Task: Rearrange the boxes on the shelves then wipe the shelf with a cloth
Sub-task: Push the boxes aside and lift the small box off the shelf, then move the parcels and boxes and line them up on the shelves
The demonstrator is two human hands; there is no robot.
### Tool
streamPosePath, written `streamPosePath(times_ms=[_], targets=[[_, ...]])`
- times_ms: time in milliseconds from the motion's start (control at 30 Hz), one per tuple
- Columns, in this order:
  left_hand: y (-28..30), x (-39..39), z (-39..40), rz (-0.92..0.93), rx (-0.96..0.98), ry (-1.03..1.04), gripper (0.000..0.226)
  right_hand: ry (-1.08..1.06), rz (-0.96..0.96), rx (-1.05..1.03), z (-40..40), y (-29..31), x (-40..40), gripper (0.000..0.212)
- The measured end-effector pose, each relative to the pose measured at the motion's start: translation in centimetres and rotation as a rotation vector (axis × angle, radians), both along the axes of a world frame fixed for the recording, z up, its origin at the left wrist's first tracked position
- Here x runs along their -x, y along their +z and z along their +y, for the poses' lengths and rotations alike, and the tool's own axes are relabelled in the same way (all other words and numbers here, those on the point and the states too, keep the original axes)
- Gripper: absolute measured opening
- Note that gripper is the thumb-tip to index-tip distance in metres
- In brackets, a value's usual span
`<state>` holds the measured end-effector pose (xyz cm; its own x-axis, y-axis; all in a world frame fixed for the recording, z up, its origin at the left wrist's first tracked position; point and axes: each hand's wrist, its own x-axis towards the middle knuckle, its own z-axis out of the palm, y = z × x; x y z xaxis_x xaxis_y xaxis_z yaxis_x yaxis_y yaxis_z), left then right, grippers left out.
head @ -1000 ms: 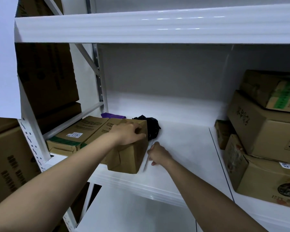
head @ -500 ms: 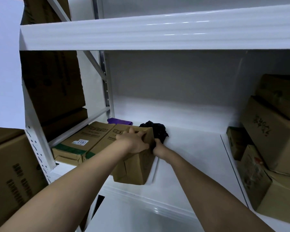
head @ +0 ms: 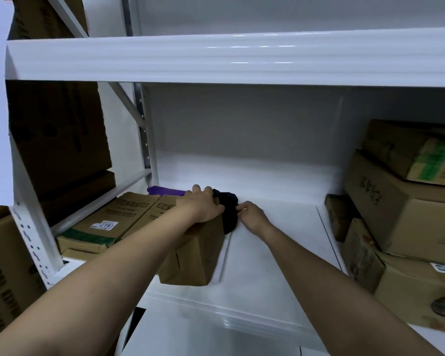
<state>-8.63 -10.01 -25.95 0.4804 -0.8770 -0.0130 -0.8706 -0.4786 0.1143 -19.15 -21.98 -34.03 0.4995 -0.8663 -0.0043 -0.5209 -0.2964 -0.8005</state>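
— White metal shelving fills the view. What sits at the far left?

— Big brown boxes [head: 54,140] in the neighbouring bay, behind the punched upright [head: 31,242]. Then, on the white shelf [head: 267,253] itself, a flat box with a green band [head: 108,224] and a small printed label, lying against the left end.

— And next to it?

— A taller box [head: 193,255] standing just beside the flat one, its front corner near the shelf edge. The left hand [head: 202,206] lies over its top far end, fingers curled down over the edge, gripping it. A purple thing [head: 165,190] lies behind the boxes, near the back wall; I cannot tell what it is.

— Where is the cloth?

— The black cloth [head: 229,211] is bunched on the shelf right against the tall box's right side, between the two hands. The right hand [head: 253,217] is at its right edge, fingertips [head: 242,208] pinched on the fabric, though the grip is small and partly hidden, so it may only be touching.

— And to the right?

— Bare shelf, then a stack of cardboard boxes [head: 401,222], some tilted, well apart from the hands.
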Motion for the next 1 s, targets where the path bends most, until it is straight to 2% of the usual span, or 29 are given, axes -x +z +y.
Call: streamPosePath(times_ms=[167,300,500,767,1000], targets=[[1.2,1.9,-2.0,0.03,0.213,-0.127,0.042,-0.05,0.0,0.087,0.7,3.7,2.8,0.029],[2.3,4.4,-4.4,0.076,0.28,-0.227,0.029,-0.132,0.091,0.195,1.4,6.4,6.0,0.031],[3.4,9.3,-6.7,0.116,0.268,-0.339,0.036,-0.259,0.173,0.373,1.7,9.1,10.8,0.028],[4.8,16.8,-7.8,0.174,0.328,-0.449,0.033,-0.324,0.267,0.778,2.1,11.4,18.4,0.029],[6.6,23.8,-8.2,0.279,0.467,-0.453,0.026,-0.38,0.35,1.091,2.6,13.1,25.6,0.026]])
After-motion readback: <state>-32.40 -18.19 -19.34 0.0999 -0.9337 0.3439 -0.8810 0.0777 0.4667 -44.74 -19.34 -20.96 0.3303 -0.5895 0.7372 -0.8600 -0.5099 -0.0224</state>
